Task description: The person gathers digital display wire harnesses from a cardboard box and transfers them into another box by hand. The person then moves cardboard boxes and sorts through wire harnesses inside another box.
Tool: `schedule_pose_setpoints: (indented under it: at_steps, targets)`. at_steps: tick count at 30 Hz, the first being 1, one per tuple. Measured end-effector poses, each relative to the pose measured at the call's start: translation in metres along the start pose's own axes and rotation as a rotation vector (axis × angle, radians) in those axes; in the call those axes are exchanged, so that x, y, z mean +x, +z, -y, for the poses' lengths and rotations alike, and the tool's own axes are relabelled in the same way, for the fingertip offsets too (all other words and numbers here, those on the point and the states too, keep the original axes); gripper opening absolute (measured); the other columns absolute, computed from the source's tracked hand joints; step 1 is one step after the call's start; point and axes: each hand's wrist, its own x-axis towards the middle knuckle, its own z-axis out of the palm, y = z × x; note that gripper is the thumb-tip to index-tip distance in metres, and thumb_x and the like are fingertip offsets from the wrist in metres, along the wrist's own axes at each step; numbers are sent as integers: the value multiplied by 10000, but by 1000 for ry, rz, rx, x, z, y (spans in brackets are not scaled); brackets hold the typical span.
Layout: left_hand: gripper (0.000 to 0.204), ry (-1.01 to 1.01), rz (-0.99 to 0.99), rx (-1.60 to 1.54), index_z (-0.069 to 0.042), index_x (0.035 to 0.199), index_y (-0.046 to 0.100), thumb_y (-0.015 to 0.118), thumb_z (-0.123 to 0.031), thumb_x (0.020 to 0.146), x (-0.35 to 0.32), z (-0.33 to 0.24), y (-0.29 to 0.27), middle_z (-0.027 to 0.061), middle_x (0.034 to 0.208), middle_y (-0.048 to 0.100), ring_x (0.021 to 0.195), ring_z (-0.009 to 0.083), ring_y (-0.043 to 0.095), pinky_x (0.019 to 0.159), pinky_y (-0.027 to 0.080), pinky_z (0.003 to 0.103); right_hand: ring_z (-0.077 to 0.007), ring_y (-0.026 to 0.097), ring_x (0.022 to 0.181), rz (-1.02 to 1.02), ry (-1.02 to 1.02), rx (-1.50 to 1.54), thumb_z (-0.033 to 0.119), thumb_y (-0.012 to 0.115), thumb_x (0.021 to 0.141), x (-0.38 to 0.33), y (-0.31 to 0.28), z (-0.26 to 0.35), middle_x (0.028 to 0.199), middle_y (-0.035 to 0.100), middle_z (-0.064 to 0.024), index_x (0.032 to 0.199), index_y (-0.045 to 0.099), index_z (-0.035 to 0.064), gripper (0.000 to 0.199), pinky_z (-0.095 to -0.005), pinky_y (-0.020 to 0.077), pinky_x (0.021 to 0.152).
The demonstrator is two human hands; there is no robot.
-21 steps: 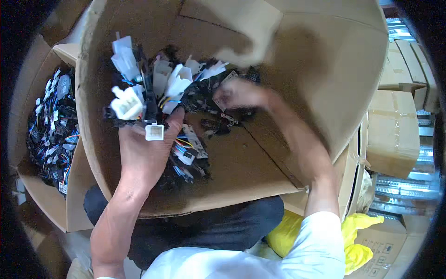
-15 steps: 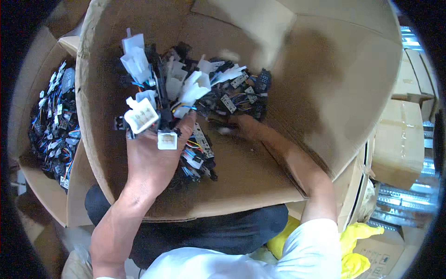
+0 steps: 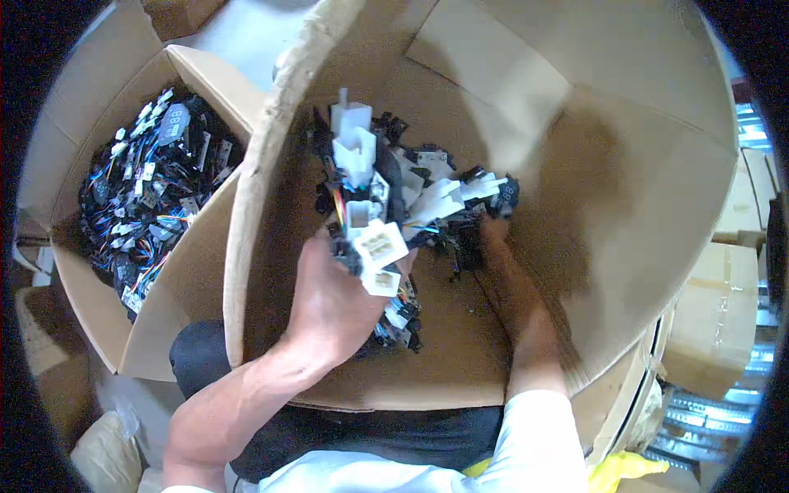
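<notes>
White-plugged wire bundle [image 3: 359, 215], gripped by your left hand [image 3: 335, 302] in the left of the box [image 3: 657, 177], might snag the pile [image 3: 466, 248] through its splayed plugs [image 3: 380, 246]; whether your right hand [image 3: 495, 233] grips, I cannot tell.

Head-worn fisheye, facing down, near both hands [image 3: 339, 287] [image 3: 495, 233]

A bundle of wired black parts [image 3: 355, 160], its white connectors splayed several ways, is gripped in the left hand [image 3: 335, 292]. Similar loose parts [image 3: 459, 248] lie heaped to its right, by the right hand [image 3: 495, 235].
</notes>
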Motion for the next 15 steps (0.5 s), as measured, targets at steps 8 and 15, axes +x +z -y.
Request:
schedule_pose_setpoints:
  at_steps: [8, 15]
  targets:
    - [365, 74, 0, 299, -2, 1138, 610, 780, -63, 820, -6, 17, -16, 102, 1076, 698, 984, 204, 666, 889, 521, 369, -225, 641, 694, 427, -825, -467, 322, 648, 914, -77, -133, 292, 783, 674, -112, 886, 685, -1, 327, -357, 508, 672]
    - [239, 208, 173, -49, -23, 1095, 632, 717, -83, 880, -6, 1, 0, 53, 991, 693, 892, 138, 654, 760, 539, 298, -126, 655, 631, 1165, -538, 456, 114, 727, 862, -190, -158, 421, 766, 703, -56, 950, 693, 6, 144, -274, 558, 594]
